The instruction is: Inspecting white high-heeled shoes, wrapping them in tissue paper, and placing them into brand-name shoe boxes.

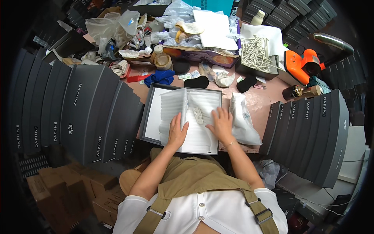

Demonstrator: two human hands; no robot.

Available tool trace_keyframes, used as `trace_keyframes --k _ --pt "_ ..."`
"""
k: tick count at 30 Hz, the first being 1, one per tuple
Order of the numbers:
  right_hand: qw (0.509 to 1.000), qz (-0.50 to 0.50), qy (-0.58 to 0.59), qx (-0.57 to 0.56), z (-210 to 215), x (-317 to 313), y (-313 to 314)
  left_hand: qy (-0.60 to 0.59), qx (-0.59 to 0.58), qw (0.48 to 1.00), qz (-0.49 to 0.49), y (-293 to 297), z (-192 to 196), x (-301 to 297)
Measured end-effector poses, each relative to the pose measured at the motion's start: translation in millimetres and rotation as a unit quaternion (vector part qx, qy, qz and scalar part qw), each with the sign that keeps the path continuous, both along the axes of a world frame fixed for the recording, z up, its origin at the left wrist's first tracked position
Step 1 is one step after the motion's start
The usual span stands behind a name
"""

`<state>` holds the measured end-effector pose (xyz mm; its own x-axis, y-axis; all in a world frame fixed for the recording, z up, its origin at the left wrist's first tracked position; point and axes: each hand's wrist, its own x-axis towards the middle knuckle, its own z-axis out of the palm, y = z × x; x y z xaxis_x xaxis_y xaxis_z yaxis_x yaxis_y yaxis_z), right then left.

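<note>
A shallow grey shoe box (221,97) lies open in front of me, lined with white foam sheet (171,105). On the sheet in its right half rests a small printed packet (198,115). My left hand (177,132) lies on the sheet near the middle of the box, its fingers stretched out. My right hand (222,125) is spread at the box's right side, fingertips on the white lining beside the packet. Just right of that hand lies an item in a white wrapping (243,123); its contents are hidden.
Dark shoe boxes (83,113) stand stacked at left, with more boxes (311,132) at right. Behind are a blue cloth (159,77), black oval pads (196,82), a box of pale sticks (257,52), an orange device (294,64) and a heap of plastic bags (175,23).
</note>
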<state>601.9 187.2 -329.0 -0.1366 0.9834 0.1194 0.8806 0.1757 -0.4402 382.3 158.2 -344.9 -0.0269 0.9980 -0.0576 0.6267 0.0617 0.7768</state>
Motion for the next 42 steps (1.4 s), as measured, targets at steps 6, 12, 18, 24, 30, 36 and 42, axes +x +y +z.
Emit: trace_keyframes --k 6,12,18,24,30,36,42 --pt "0.998 0.033 0.013 0.053 -10 1 -7 -0.046 -0.062 0.997 -0.002 3 3 0" --pt "0.927 -0.103 0.357 -0.054 -1 39 -12 -0.075 -0.101 0.992 0.009 7 -3 10" --pt "0.980 -0.181 0.077 0.026 -40 151 6 -0.076 -0.092 0.993 -0.012 2 -10 5" --pt "0.983 -0.171 0.069 0.022 -49 171 8 0.231 0.110 0.963 -0.080 -3 35 22" --pt "0.910 -0.065 0.406 -0.046 98 38 -17 -0.116 0.076 0.940 -0.310 -16 36 69" --pt "0.981 0.149 0.126 -0.014 57 -28 -2 -0.091 -0.040 0.914 -0.393 -28 63 83" --pt "0.983 -0.010 0.109 -0.146 2 25 -33 0.020 0.044 0.999 0.000 -11 14 -7"
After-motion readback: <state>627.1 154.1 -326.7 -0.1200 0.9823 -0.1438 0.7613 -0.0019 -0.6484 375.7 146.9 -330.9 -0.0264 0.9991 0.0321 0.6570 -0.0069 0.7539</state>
